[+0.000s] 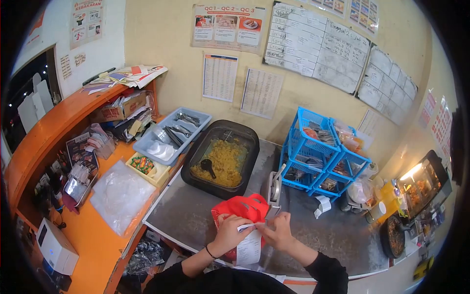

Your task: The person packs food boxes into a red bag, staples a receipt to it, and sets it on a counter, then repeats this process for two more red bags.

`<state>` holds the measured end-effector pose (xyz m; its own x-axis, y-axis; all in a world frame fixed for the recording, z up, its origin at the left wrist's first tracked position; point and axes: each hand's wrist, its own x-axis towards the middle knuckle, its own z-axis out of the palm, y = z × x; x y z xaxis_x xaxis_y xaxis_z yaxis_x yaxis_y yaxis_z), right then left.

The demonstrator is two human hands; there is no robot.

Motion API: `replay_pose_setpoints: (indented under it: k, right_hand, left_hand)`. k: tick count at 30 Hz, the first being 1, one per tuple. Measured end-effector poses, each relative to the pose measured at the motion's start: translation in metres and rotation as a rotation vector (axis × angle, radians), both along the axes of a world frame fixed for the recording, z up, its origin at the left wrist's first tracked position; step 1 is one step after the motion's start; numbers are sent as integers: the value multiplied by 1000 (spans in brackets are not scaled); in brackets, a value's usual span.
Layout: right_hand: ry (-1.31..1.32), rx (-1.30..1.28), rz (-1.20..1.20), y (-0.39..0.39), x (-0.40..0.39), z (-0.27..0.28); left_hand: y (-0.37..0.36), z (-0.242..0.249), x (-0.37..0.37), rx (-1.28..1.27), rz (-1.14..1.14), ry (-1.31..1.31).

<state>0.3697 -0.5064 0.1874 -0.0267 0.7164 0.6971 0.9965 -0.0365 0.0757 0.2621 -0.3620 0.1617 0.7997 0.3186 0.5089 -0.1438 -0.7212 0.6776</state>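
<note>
A red bag (252,205) with its handles up stands on the dark counter in front of me. Over it, my left hand (229,234) pinches the top of a long white paper receipt (248,249), which hangs down the bag's near side. My right hand (277,232) has its thumb and fingers closed at the receipt's upper right edge, close to the left fingertips. Just beyond the right hand, a metal device with a lever (274,188) stands beside the bag.
Behind the bag sits a black-rimmed pan (188,171) of yellow food with a black ladle (207,168). Blue stacked baskets (313,147) stand at the right, near a crumpled paper slip (322,206). A cutlery tray (169,159) and plastic sheets (122,196) lie left.
</note>
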Motion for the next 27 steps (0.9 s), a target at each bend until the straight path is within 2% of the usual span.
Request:
replay_pose_setpoints:
  k: [7, 16, 19, 22, 25, 27]
  right_hand:
    - [280, -128, -27, 1, 4, 18]
    - [277, -359, 88, 2, 11, 27]
    - [376, -413, 173, 3, 16, 32]
    - [398, -424, 282, 4, 23, 18]
    - [442, -457, 267, 2, 27, 9]
    - [526, -376, 243, 1, 25, 17]
  left_hand:
    - [0, 0, -1, 119, -8, -44]
    - [0, -4, -2, 177, -1, -153]
    - [0, -2, -2, 185, -2, -165]
    - [0, -4, -2, 193, -6, -163]
    - [1, -6, -3, 203, -30, -96]
    - [2, -4, -6, 186, -40, -62]
